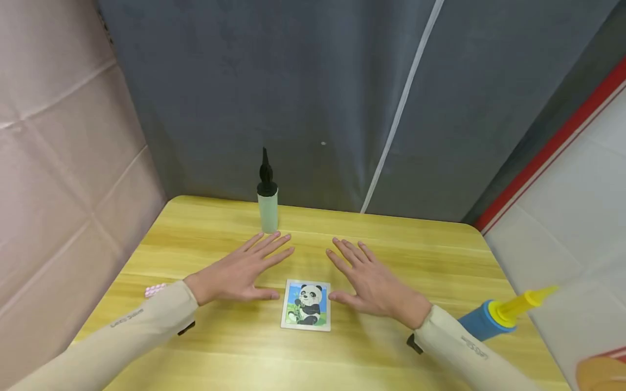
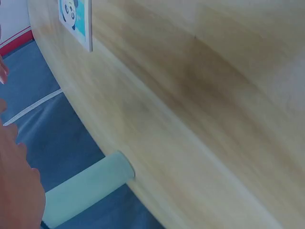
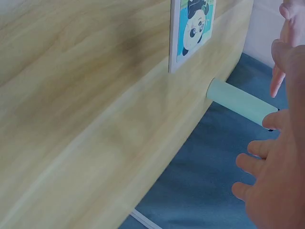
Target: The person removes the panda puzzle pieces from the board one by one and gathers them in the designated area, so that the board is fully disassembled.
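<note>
Roughly between hands (image 1: 239, 276) (image 1: 375, 285): panda picture (image 1: 307, 306)

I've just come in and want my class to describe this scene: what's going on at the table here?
A person holds both hands open above the table, the left hand and right hand on either side of a framed panda picture. Neither is gripping anything. The picture lies flat between them. A pale green bottle-like pump stands farther back, and a blue and yellow pump is partly hidden by the right sleeve.
</note>
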Demonstrator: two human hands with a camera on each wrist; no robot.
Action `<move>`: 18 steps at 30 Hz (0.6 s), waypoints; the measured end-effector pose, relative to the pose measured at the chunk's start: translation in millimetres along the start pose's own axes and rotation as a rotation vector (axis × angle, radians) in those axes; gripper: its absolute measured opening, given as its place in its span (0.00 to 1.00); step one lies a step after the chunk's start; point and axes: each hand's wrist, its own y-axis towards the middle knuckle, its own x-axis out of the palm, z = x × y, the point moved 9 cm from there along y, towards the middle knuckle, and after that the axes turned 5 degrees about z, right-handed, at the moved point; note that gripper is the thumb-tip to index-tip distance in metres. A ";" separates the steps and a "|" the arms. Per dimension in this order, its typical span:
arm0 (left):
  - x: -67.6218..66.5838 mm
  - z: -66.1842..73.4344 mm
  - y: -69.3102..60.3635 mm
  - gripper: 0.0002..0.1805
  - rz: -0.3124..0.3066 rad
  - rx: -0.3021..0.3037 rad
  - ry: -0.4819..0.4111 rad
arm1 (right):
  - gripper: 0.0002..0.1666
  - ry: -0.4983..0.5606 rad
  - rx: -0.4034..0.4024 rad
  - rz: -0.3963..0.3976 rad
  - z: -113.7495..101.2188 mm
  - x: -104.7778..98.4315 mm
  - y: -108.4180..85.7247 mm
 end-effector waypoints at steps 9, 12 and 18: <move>22.7 2.8 -0.8 0.55 -0.022 -0.049 -0.100 | 0.53 0.076 0.029 -0.029 -3.6 19.5 4.5; 29.5 4.7 -2.0 0.57 -0.042 -0.068 -0.133 | 0.53 0.115 0.031 -0.031 -6.8 25.4 7.3; 45.8 6.3 -5.9 0.59 -0.107 -0.117 -0.203 | 0.49 0.219 0.047 -0.047 -15.0 39.3 13.3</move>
